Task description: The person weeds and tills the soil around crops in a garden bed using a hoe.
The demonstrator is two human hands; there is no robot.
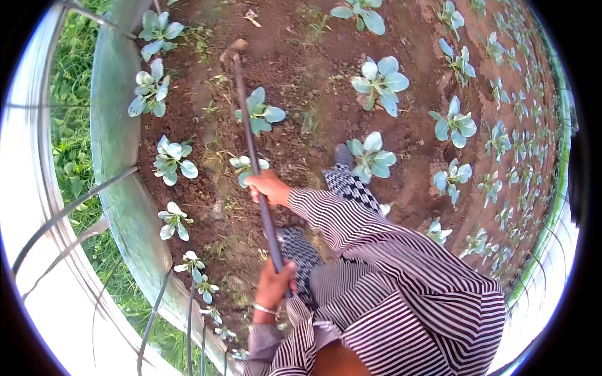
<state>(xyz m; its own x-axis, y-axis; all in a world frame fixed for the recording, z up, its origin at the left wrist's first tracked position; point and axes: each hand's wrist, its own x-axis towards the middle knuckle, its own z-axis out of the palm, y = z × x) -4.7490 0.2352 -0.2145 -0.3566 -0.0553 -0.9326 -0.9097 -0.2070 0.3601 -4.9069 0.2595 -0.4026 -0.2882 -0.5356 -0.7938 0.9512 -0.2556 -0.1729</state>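
A long-handled hoe (pixel 246 113) slants across the middle of the view, its dark shaft running from my body toward the far soil. Its small, soil-coloured head (pixel 234 49) is at the far end, on or just above the ground; I cannot tell which. Farther up the shaft, my right hand (pixel 269 187) is wrapped round it. My left hand (pixel 274 283), with a bracelet at the wrist, grips the near end of the shaft. Close to the shaft grow a leafy seedling (pixel 260 113) and a smaller one (pixel 246 166), partly behind my right hand.
Rows of leafy seedlings (pixel 380 83) stretch across the brown soil (pixel 295 62) on the right. Another row (pixel 173 160) follows the green plastic sheet wall (pixel 116 150) on the left. Thin poles (pixel 75 203) cross that wall. My feet stand between rows, close to a seedling (pixel 372 156).
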